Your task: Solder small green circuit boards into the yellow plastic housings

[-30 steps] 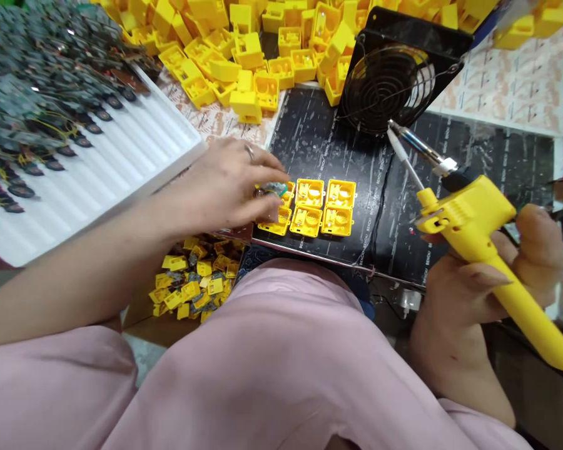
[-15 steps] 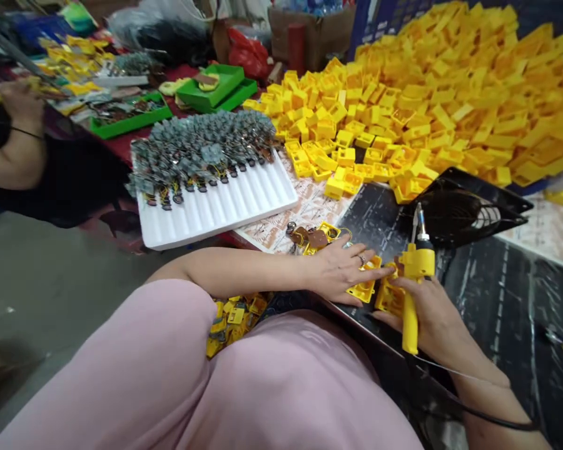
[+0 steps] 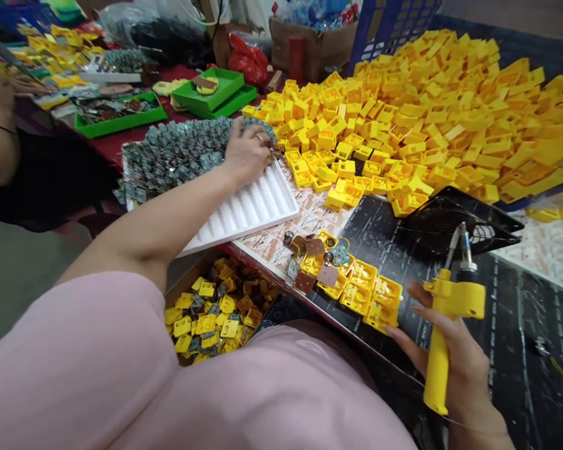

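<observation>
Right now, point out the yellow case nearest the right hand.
The front yellow case in the rightmost pair on the black mat, by the right hand's thumb; others lie farther off.

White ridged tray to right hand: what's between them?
Head view: from the tray, patterned sheet, then loose circuit boards, then open yellow cases nearest the right hand.

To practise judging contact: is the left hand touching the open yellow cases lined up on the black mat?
Apart: the head view shows the left hand at the white tray, with patterned paper between it and those cases.
</observation>
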